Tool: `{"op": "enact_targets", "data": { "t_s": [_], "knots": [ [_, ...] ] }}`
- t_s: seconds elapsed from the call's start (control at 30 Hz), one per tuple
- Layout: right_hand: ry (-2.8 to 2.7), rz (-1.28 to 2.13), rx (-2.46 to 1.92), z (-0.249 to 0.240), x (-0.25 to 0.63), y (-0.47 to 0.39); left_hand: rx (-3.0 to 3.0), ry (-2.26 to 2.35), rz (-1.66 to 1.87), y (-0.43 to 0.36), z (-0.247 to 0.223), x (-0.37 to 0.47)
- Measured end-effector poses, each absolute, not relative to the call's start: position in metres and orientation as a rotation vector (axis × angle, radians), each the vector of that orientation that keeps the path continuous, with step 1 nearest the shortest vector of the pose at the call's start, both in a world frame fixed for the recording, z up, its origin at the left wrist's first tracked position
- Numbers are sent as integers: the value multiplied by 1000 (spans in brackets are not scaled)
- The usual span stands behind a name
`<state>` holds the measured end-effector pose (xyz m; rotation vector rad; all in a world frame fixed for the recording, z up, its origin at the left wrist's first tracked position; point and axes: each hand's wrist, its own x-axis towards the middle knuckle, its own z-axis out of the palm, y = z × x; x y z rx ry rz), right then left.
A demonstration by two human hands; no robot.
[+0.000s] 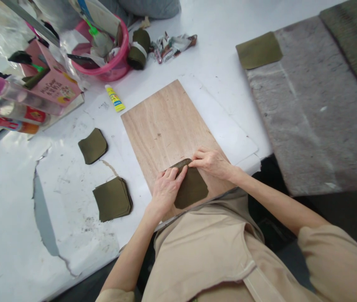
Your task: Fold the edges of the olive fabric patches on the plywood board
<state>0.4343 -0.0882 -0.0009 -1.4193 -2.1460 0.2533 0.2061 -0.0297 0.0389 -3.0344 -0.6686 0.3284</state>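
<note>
From the head view, a white-covered bench [71, 239], torn at left, carries a wooden board [162, 121]; a pink basket [115, 71] stands beyond, and grey felt [311, 113] lies at right. On the board's near end, an olive piece [192, 186] points its raised far edge away from the wearer, that edge slanting up rightward; its long axis is partly covered. Left grip [167, 188] and right grip [211, 163] touch that edge; I cannot tell whether either is clamped.

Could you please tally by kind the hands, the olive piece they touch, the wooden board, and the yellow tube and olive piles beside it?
Hands: 2
Olive piece: 1
Wooden board: 1
Yellow tube: 1
Olive piles: 2
Total: 7
</note>
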Motion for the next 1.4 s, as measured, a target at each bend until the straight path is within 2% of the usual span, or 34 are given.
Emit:
{"op": "enact_targets", "data": {
  "t_s": [0.2, 1.4],
  "knots": [
    [-2188, 203, -1437, -2, 434, -90, -3083, -670, 207, -32, 33, 208],
    [-2084, 193, -1605, 1, 435, -108, -3061, -674, 403, -31, 43, 224]
  ]
}}
